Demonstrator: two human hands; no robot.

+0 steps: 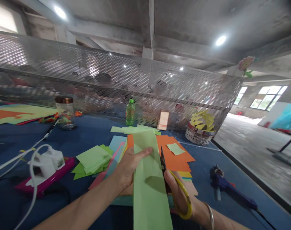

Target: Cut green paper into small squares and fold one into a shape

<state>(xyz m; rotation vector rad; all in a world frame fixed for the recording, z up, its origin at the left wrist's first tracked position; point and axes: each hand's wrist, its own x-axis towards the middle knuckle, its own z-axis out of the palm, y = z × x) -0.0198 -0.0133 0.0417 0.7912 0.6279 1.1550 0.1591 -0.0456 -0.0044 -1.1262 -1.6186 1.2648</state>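
My left hand point(128, 167) pinches the left edge of a long light green paper strip point(149, 185) and holds it up over the table. My right hand point(177, 191) grips yellow-handled scissors point(170, 179), whose dark blades point up along the strip's right edge. Under the strip lies a pile of coloured sheets, with orange paper point(176, 158) on top and a small green square on it.
A stack of green paper squares point(94, 158) lies to the left, next to a white charger on a pink box point(46, 167) with cables. A blue glue gun point(228, 187), a woven basket point(199, 129), a green bottle point(130, 111), a glass jar point(65, 113) and a perforated metal screen point(111, 76) stand around.
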